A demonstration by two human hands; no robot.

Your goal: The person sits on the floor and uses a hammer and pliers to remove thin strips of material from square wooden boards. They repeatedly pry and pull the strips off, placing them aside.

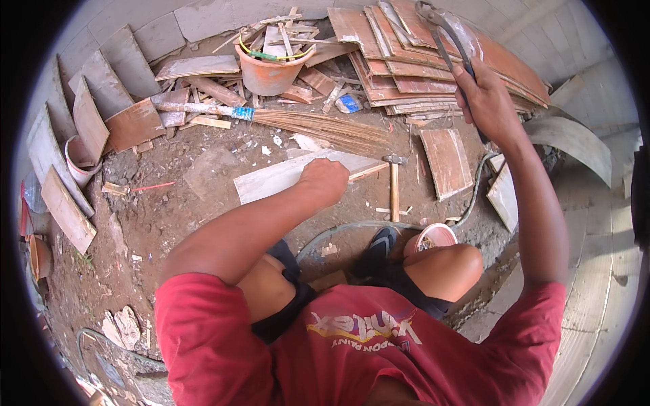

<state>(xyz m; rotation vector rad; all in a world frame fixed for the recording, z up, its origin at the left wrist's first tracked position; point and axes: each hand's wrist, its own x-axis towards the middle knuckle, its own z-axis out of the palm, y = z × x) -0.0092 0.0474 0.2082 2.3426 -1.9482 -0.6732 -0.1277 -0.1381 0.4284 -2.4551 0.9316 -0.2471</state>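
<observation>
My right hand (489, 101) is raised at the upper right, wrapped round the handles of a pair of long-handled metal pincers (447, 30). The pincers' jaws point up and away from me. My left hand (325, 181) is closed in a fist at a pale wooden board (261, 183) on the ground in front of me. Whatever its fingers hold, if anything, is hidden. Just right of the board lies a hammer (395, 189), its wooden handle toward me. Beyond the board lies a stick broom (318, 125) with a blue-wrapped binding.
An orange bucket (271, 76) full of wood scraps stands at the back. Stacked brown panels (406, 68) fill the back right. Loose boards (71, 210) lean at the left. A small pink pail (437, 237) sits by my right knee, near a hose (474, 193).
</observation>
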